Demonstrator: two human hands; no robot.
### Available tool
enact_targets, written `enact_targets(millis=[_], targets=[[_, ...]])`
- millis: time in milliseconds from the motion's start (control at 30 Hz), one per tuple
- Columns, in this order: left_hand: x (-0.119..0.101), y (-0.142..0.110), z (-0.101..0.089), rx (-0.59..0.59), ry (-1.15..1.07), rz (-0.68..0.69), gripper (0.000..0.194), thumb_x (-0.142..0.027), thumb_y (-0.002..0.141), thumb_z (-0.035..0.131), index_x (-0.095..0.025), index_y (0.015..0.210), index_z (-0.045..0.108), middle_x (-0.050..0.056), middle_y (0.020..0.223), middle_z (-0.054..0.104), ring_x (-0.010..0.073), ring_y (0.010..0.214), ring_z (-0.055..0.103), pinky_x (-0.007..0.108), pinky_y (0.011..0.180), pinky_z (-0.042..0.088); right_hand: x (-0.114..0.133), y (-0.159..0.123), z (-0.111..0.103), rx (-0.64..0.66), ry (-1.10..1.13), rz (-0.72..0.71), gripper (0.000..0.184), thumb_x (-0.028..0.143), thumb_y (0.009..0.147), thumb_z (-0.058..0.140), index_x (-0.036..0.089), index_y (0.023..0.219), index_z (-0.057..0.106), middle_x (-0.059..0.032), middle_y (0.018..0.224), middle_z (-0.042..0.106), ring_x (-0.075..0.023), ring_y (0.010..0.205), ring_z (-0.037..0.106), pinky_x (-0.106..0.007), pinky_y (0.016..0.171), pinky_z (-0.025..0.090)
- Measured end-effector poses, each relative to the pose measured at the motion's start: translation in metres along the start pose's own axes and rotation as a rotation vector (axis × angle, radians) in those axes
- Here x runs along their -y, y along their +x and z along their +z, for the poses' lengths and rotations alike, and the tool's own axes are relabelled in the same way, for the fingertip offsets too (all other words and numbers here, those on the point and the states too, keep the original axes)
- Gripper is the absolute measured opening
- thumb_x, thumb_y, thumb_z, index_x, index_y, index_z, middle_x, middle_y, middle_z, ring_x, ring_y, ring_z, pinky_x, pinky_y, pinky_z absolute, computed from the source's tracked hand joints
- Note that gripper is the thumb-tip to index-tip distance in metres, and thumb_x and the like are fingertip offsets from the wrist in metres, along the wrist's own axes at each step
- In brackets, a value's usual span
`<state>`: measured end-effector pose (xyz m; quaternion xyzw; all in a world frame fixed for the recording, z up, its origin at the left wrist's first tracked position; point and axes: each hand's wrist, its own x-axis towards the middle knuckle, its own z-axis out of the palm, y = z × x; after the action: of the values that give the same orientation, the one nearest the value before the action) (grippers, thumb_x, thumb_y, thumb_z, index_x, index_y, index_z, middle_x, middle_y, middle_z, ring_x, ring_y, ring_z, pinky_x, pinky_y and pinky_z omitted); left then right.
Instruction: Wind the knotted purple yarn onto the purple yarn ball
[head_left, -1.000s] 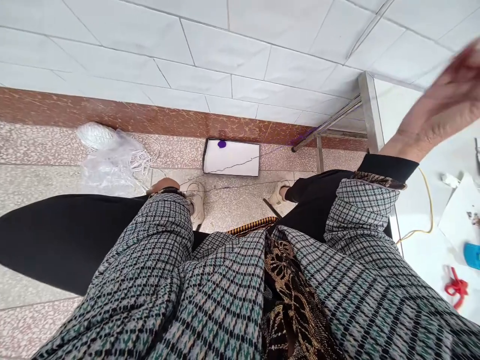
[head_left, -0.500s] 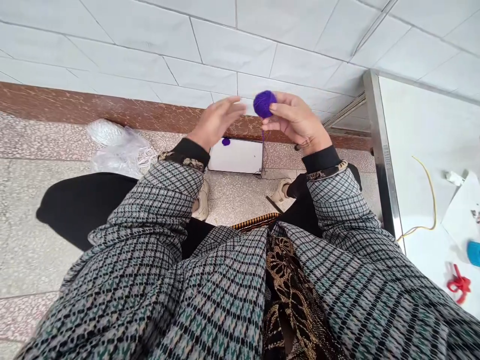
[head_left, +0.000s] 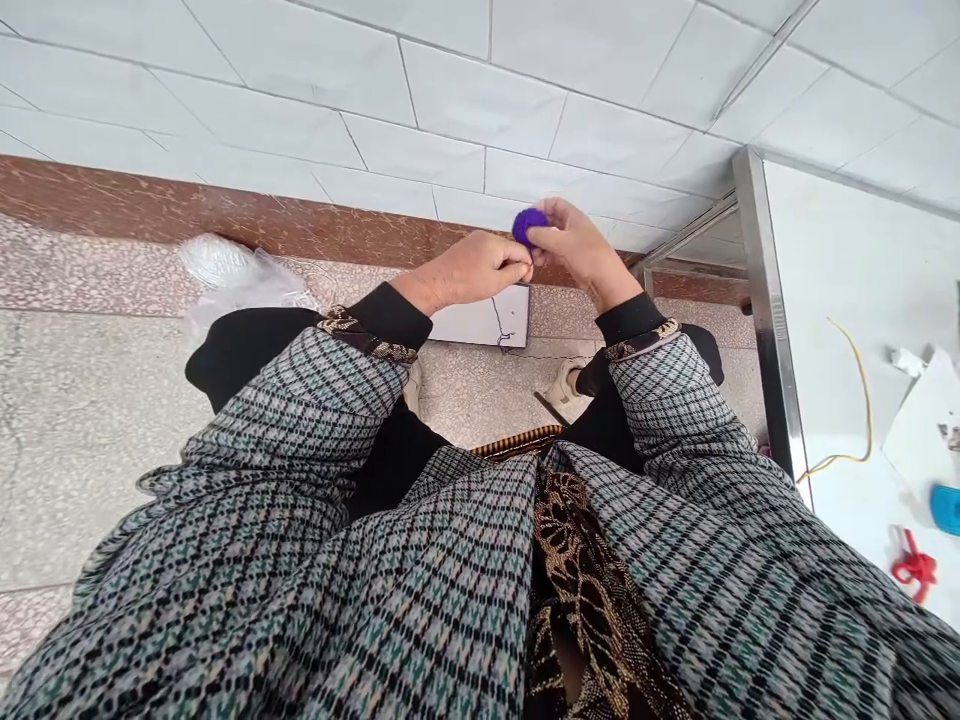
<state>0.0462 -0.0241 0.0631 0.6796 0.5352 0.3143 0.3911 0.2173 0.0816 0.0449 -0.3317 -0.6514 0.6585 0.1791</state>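
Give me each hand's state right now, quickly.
Left hand: closed beside the purple yarn ball; what it pinches cannot be told.
Right hand: closed, holding the purple yarn ball.

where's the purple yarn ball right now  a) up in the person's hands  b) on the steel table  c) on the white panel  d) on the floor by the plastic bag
a, the purple yarn ball is pressed by the fingers of the right hand, with the left hand beside it, above the white panel.
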Motion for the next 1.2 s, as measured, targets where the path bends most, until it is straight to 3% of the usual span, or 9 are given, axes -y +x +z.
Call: enact_targets(millis=[233, 400, 567, 700, 800, 933, 1033, 1100, 1200], targets=[[0.013, -0.011, -0.028, -0.109, -0.084, -0.131, 0.017, -0.012, 0.091, 0.058, -0.012, 0.076, 0.065, 0.0, 0.067, 0.049, 0.0127, 0.071, 0.054, 0.025, 0.072, 0.037, 0.017, -0.019, 0.0, 0.523, 0.031, -0.006, 0.046, 0.033, 0.076, 0.087, 0.014, 0.108, 0.06, -0.0004, 0.086, 0.066, -0.0089, 0.071, 0.06, -0.02, 0.064, 0.052], [0.012, -0.011, -0.025, -0.081, -0.162, -0.166, 0.021, -0.008, 0.093, 0.054, -0.013, 0.074, 0.061, -0.001, 0.06, 0.047, 0.0077, 0.056, 0.043, 0.024, 0.063, 0.035, 0.037, -0.019, 0.001, 0.17, 0.307, -0.21, 0.065, 0.052, 0.073, 0.088, 0.021, 0.118, 0.052, -0.0005, 0.099, 0.064, -0.0108, 0.078, 0.066, -0.022, 0.072, 0.06], [0.008, -0.014, -0.02, 0.042, -0.195, -0.084, 0.016, -0.011, 0.086, 0.065, -0.014, 0.071, 0.068, 0.0, 0.061, 0.052, 0.0093, 0.056, 0.049, 0.024, 0.062, 0.038, 0.022, -0.003, 0.004, -0.148, 0.018, -0.225, 0.034, 0.031, 0.084, 0.075, 0.022, 0.104, 0.05, -0.0012, 0.101, 0.061, -0.0101, 0.076, 0.059, -0.023, 0.072, 0.057], [0.008, -0.017, -0.027, 0.007, -0.141, -0.126, 0.015, -0.01, 0.086, 0.062, -0.013, 0.073, 0.069, 0.0, 0.061, 0.052, 0.0099, 0.057, 0.048, 0.024, 0.063, 0.04, 0.011, -0.01, -0.001, 0.432, -0.341, -0.084, 0.037, 0.022, 0.078, 0.085, 0.016, 0.103, 0.058, -0.0013, 0.094, 0.065, -0.011, 0.081, 0.058, -0.021, 0.073, 0.053], [0.013, -0.017, -0.031, -0.033, -0.153, -0.133, 0.016, -0.011, 0.089, 0.058, -0.014, 0.075, 0.066, 0.0, 0.063, 0.053, 0.009, 0.056, 0.046, 0.024, 0.062, 0.041, 0.017, -0.017, -0.007, 0.645, -0.012, -0.191, 0.05, 0.036, 0.085, 0.085, 0.016, 0.118, 0.054, -0.0026, 0.104, 0.068, -0.0102, 0.083, 0.063, -0.023, 0.076, 0.056], [0.015, -0.015, -0.024, 0.057, -0.145, -0.07, 0.02, -0.017, 0.092, 0.06, -0.015, 0.073, 0.064, 0.001, 0.064, 0.054, 0.0082, 0.056, 0.051, 0.023, 0.063, 0.045, 0.022, -0.009, -0.008, 0.187, 0.356, -0.375, 0.064, 0.053, 0.084, 0.086, 0.021, 0.124, 0.048, -0.0009, 0.111, 0.064, -0.0087, 0.082, 0.063, -0.022, 0.077, 0.058], [0.012, -0.015, -0.019, 0.177, -0.101, -0.008, 0.019, -0.018, 0.089, 0.062, -0.015, 0.07, 0.066, 0.0, 0.06, 0.054, 0.008, 0.054, 0.051, 0.023, 0.063, 0.046, 0.017, -0.001, -0.003, -0.041, 0.078, -0.329, 0.049, 0.049, 0.089, 0.081, 0.02, 0.115, 0.051, -0.0027, 0.111, 0.062, -0.0112, 0.091, 0.061, -0.023, 0.081, 0.057], [0.012, -0.017, -0.02, 0.182, -0.099, 0.011, 0.018, -0.018, 0.087, 0.063, -0.016, 0.07, 0.067, -0.001, 0.059, 0.053, 0.0081, 0.053, 0.051, 0.023, 0.061, 0.045, 0.014, -0.002, -0.002, 0.096, -0.224, -0.225, 0.039, 0.041, 0.089, 0.08, 0.018, 0.11, 0.055, -0.0034, 0.104, 0.063, -0.0136, 0.092, 0.06, -0.024, 0.078, 0.054], [0.015, -0.017, -0.025, 0.114, -0.138, -0.028, 0.017, -0.017, 0.085, 0.062, -0.015, 0.069, 0.067, 0.0, 0.058, 0.054, 0.0086, 0.053, 0.05, 0.023, 0.058, 0.042, 0.016, -0.012, -0.006, 0.554, -0.403, -0.117, 0.04, 0.037, 0.086, 0.083, 0.016, 0.11, 0.06, -0.0024, 0.095, 0.065, -0.0133, 0.089, 0.06, -0.023, 0.075, 0.05]])
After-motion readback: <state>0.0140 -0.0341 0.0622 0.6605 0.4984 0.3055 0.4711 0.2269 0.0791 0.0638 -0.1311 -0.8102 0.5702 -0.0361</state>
